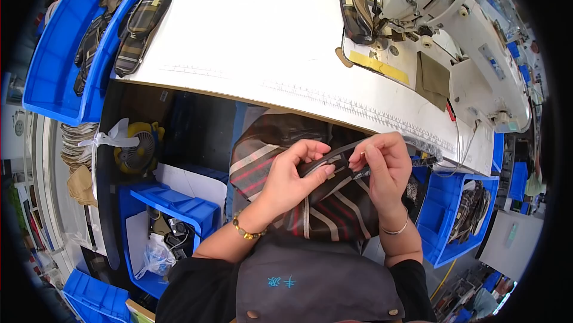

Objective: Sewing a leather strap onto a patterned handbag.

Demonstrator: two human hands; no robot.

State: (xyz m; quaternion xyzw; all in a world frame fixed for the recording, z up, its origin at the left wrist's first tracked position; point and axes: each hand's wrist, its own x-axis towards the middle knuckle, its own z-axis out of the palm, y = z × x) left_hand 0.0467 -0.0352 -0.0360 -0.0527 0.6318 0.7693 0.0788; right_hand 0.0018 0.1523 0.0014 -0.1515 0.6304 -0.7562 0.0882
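Observation:
Over my lap, below the table edge, hangs dark plaid fabric [334, 212] with red and cream stripes. My left hand [292, 174] is closed, thumb and fingers pinching a narrow dark strip [343, 154] that runs across to my right hand. My right hand [385, 165] is raised at the other end of the strip, its thumb and forefinger pressed together. Whether the right fingertips hold the strip itself or something tiny is too small to tell. The strip lies in front of the fabric; I cannot tell if they are joined.
A white sewing machine [441, 0] stands at the right of the white table [256, 30], a plaid pouch [356, 12] beside its needle. More plaid pouches [143, 27] lie at the table's left edge. Blue bins [54, 54] flank me, and a yellow fan [137, 147] sits under the table.

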